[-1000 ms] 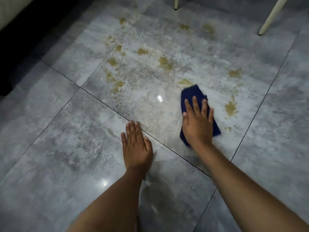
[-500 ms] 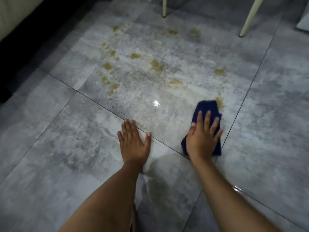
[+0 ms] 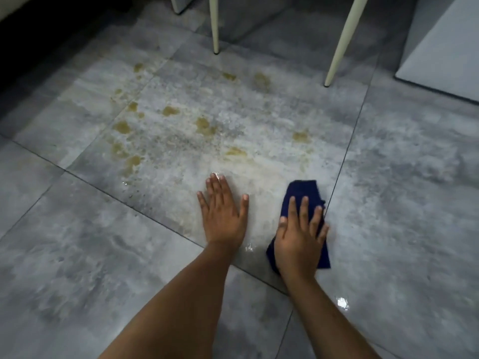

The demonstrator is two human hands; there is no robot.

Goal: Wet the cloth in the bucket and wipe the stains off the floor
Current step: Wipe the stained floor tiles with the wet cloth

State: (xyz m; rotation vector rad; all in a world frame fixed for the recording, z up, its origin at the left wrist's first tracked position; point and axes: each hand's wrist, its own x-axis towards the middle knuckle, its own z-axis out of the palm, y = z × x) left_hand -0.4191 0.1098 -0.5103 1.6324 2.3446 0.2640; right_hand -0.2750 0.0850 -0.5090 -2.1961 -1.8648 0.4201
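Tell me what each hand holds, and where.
Nothing is gripped. The right hand presses flat on the blue cloth, over its near half; the left hand rests on the floor.

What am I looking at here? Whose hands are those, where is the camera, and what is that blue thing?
There is no machine here, just a person cleaning. The camera sits on their head and looks down, so you see their own arms. The left hand lies flat on the grey tiled floor. The right hand presses a dark blue cloth against the floor with straight fingers. Farther away are yellow-brown stains not yet wiped, and two pale furniture legs.
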